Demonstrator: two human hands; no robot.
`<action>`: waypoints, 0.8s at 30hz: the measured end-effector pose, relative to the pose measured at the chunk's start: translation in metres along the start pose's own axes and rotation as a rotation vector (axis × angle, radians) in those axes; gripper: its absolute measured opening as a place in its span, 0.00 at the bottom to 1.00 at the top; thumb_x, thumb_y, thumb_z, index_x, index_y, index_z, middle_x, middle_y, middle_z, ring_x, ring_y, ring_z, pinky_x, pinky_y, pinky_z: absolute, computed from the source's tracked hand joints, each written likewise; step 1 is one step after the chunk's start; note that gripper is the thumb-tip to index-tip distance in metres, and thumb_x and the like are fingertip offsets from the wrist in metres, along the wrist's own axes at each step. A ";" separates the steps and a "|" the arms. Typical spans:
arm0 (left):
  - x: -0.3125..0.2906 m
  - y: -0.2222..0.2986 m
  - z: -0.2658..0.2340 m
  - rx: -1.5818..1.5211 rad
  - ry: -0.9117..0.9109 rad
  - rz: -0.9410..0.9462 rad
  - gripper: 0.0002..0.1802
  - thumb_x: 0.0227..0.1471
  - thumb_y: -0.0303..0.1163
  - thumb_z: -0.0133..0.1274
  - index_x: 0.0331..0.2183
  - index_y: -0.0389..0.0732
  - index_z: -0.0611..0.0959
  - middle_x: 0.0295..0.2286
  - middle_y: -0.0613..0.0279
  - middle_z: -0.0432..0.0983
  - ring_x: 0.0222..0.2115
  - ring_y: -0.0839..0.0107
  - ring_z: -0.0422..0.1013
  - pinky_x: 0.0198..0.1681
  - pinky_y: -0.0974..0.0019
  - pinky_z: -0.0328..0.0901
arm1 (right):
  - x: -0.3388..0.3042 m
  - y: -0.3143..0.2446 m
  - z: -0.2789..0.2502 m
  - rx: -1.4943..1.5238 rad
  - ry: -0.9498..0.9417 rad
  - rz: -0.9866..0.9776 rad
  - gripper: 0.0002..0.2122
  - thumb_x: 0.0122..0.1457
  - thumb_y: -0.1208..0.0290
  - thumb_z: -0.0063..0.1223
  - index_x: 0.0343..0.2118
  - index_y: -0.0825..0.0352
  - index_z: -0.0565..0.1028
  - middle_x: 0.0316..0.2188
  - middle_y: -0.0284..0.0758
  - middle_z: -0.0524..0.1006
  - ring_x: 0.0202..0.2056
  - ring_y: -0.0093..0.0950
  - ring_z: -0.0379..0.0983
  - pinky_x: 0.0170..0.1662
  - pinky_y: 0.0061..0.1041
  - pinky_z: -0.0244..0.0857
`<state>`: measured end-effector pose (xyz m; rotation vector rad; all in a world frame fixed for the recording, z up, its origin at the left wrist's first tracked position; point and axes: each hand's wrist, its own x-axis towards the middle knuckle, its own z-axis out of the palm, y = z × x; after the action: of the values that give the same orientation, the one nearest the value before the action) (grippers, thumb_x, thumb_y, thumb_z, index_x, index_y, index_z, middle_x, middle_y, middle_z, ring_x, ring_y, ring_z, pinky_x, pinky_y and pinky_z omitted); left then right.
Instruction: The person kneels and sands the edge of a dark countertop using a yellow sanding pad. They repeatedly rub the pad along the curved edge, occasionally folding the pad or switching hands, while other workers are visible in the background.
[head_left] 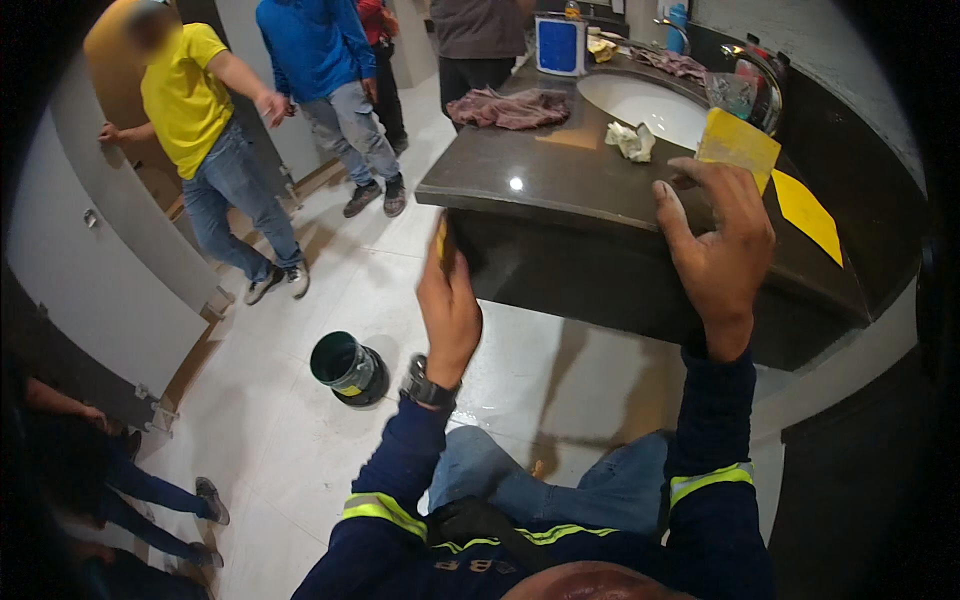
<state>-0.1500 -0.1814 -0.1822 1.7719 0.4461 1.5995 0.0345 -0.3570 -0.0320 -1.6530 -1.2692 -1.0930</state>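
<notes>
My left hand (450,312) is at the near left corner of the dark counter (560,180). Its fingers are closed on a thin yellow piece (442,243), seen nearly edge-on. Over the counter's right part, my right hand (728,245) has curled fingers, with the thumb apart from them. A smudged yellow flat spreader (742,140) rises behind these fingers and appears gripped between them; the exact contact is hidden. Another flat yellow sheet (808,218) lies on the counter to the right. A crumpled whitish wad (630,142) sits left of my right hand.
A white sink (640,100) with a faucet (765,80) is set in the counter. Nearby are a reddish rag (510,108) and a blue-and-white tub (560,45). A dark bucket (348,368) stands on the floor. People stand at left beside grey stall doors (110,260).
</notes>
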 end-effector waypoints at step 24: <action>-0.003 -0.015 -0.005 -0.114 -0.059 -0.121 0.24 0.67 0.27 0.41 0.62 0.29 0.69 0.56 0.43 0.73 0.56 0.60 0.70 0.61 0.61 0.61 | -0.001 0.011 0.007 -0.027 0.037 -0.090 0.12 0.53 0.63 0.68 0.37 0.63 0.83 0.34 0.36 0.82 0.37 0.34 0.78 0.40 0.33 0.70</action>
<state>-0.1527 -0.1717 -0.1945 1.6698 0.4177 1.4560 0.0458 -0.3530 -0.0362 -1.6010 -1.3216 -1.1943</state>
